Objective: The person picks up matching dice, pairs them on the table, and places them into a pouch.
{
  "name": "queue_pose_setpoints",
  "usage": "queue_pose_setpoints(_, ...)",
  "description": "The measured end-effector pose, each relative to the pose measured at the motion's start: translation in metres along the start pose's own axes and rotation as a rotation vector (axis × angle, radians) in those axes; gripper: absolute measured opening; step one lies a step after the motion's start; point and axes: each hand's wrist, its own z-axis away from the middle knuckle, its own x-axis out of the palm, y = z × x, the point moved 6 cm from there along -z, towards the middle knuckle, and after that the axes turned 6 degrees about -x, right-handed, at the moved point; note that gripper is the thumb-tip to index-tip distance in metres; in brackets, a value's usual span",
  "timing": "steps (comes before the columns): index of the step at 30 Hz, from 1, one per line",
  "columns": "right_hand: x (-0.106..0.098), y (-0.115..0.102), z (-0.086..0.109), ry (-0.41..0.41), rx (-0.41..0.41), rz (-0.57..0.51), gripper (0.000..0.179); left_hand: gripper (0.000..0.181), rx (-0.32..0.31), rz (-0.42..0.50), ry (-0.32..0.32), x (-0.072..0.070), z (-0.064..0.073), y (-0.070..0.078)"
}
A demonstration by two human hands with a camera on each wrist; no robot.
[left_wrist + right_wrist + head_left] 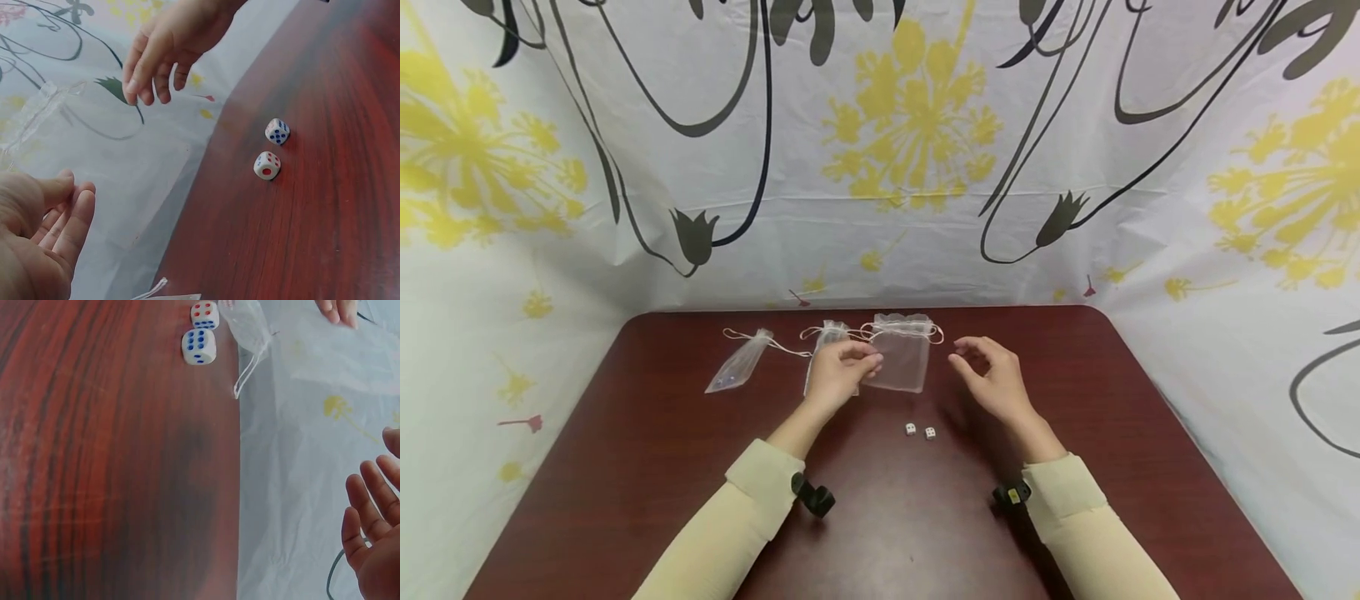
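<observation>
A sheer white drawstring pouch (901,358) stands upright over the back of the table, its cord looped near the top. My left hand (842,371) pinches its left edge between thumb and fingers; the same hand (44,231) is at the lower left in the left wrist view. To the right of the pouch, apart from it, my right hand (992,379) is raised with loosely bent fingers and holds nothing. Two white dice with red and blue dots, one die (911,429) beside another die (930,433), lie on the table below the pouch.
Another sheer pouch (831,335) lies partly hidden behind the left hand. Farther left lies a third pouch (741,362) with small bluish-dotted things inside. The dark red table (647,467) meets a hanging printed cloth (820,275) at its back and sides.
</observation>
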Motion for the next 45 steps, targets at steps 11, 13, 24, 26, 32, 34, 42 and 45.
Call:
queue_pose_setpoints(11,0.013,-0.042,-0.012,-0.037,-0.008,-0.226,0.018,0.01,0.066,0.066,0.032,-0.017,0.03,0.004)
queue_pose_setpoints(13,0.016,-0.059,-0.018,-0.06,-0.037,-0.237,0.019,0.011,0.075,0.052,0.038,-0.018,0.032,0.004)
queue_pose_setpoints(24,0.019,-0.108,-0.039,-0.068,-0.19,-0.198,0.003,0.012,0.132,-0.02,0.039,-0.026,0.035,0.011)
queue_pose_setpoints(26,0.02,-0.109,-0.042,-0.07,-0.205,-0.197,0.005,0.018,0.137,-0.037,0.026,-0.031,0.035,0.016)
queue_pose_setpoints(32,0.019,-0.113,-0.053,-0.085,-0.227,-0.191,0.002,0.037,0.256,-0.118,-0.008,-0.049,0.032,0.048)
queue_pose_setpoints(34,0.02,-0.114,-0.055,-0.09,-0.226,-0.191,0.003,0.036,0.296,-0.154,-0.013,-0.054,0.03,0.058)
queue_pose_setpoints(42,0.04,-0.092,-0.062,-0.108,-0.195,-0.229,0.01,0.023,0.427,-0.228,0.004,-0.062,0.025,0.079)
queue_pose_setpoints(45,0.049,-0.084,-0.063,-0.116,-0.19,-0.253,0.01,0.022,0.526,-0.292,-0.02,-0.059,0.026,0.083)
